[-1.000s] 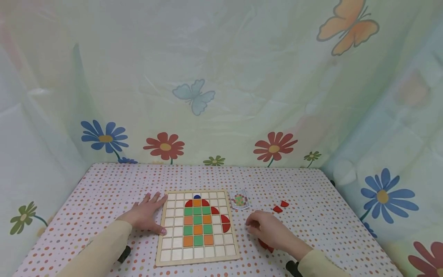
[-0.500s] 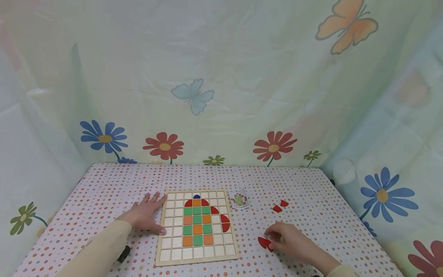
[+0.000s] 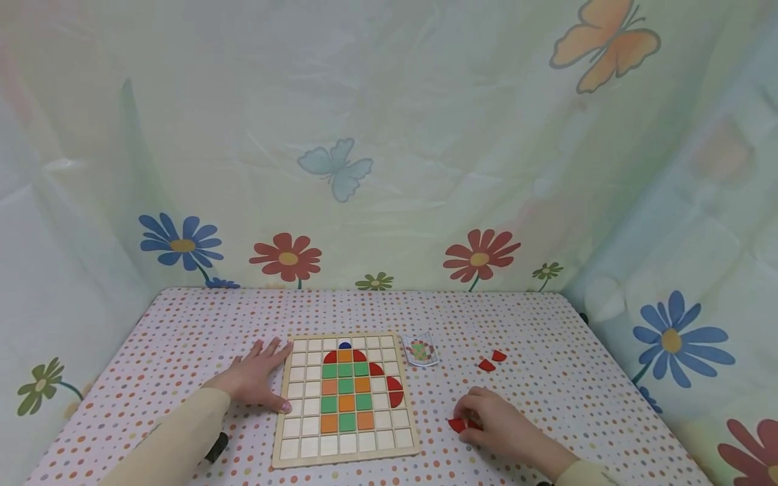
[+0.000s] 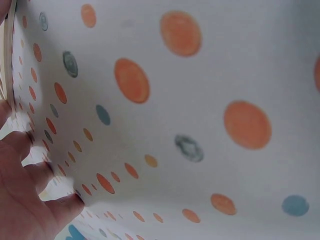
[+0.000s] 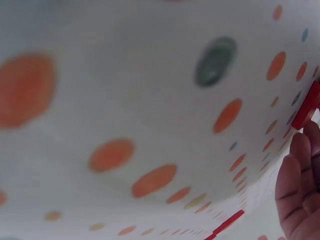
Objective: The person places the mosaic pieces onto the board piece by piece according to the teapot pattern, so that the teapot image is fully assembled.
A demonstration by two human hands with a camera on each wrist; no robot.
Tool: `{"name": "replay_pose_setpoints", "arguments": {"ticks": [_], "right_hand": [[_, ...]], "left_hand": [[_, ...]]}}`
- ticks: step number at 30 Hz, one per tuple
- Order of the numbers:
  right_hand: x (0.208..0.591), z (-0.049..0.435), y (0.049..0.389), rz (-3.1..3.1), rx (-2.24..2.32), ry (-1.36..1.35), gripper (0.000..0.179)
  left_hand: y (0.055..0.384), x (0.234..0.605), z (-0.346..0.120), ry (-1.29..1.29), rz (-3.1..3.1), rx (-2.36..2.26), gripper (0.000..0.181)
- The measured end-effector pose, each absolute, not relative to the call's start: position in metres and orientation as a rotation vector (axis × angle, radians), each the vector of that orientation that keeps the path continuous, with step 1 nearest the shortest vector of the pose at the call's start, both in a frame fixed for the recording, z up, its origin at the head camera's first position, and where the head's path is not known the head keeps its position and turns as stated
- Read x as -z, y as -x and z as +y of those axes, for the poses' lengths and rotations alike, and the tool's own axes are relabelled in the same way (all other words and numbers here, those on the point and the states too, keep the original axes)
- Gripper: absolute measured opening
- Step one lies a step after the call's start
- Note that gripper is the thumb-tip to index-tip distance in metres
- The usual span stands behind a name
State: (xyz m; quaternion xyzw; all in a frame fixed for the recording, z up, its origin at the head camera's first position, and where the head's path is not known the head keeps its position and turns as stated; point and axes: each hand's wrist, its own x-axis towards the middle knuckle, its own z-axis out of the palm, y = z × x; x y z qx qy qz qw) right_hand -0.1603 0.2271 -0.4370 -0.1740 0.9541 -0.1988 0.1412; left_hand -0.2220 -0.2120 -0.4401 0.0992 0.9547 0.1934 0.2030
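A wooden grid board (image 3: 346, 460) lies on the table with green and orange square tiles, red quarter-circle tiles (image 3: 396, 399) and a small blue piece (image 3: 345, 345) set in it. My left hand (image 3: 254, 381) rests at the board's left edge, fingers spread, thumb touching the frame. Right of the board, my right hand (image 3: 495, 422) has its thumb and forefinger around a red quarter-circle tile (image 3: 473, 424). Another red tile (image 3: 456, 425) lies against it. In the right wrist view a red tile (image 5: 306, 107) meets the fingertips; the fingers partly hide the grip.
A small picture card (image 3: 419, 349) lies beside the board's upper right corner. Two loose red quarter-circle tiles (image 3: 487, 365) lie farther back on the right. The dotted tablecloth (image 3: 340, 310) reaches back to a flowered curtain (image 3: 389, 202).
My right hand moved from beside the board rightward, then came back a little left onto the near red tiles, which shifted slightly. My left hand has stayed at the board's edge.
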Motion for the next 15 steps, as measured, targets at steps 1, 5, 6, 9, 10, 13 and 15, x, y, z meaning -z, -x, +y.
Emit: {"name": "replay_pose_setpoints", "arguments": {"ticks": [1,5,6,9,10,13,15], "right_hand": [[0.4373,0.2271,0.1607,2.744,0.586,0.534,0.017],[0.4386,0.2286,0.1628,2.698,0.627,0.643,0.018],[0.4388,0.2289,0.1631,2.698,0.624,0.650,0.018],[0.4394,0.2296,0.1635,2.702,0.609,0.624,0.017],[0.4394,0.2299,0.1635,2.705,0.603,0.613,0.017],[0.4399,0.2311,0.1631,2.712,0.593,0.582,0.017],[0.4402,0.2316,0.1628,2.714,0.592,0.582,0.016]], "left_hand": [[0.2219,0.4402,-0.2121,-0.277,2.664,-0.541,0.118],[0.2220,0.4410,-0.2126,-0.274,2.664,-0.542,0.118],[0.2222,0.4413,-0.2126,-0.273,2.665,-0.539,0.117],[0.2228,0.4416,-0.2122,-0.261,2.664,-0.536,0.117],[0.2229,0.4414,-0.2120,-0.256,2.662,-0.535,0.117],[0.2230,0.4403,-0.2112,-0.251,2.661,-0.533,0.117],[0.2228,0.4396,-0.2111,-0.253,2.663,-0.529,0.117]]}}
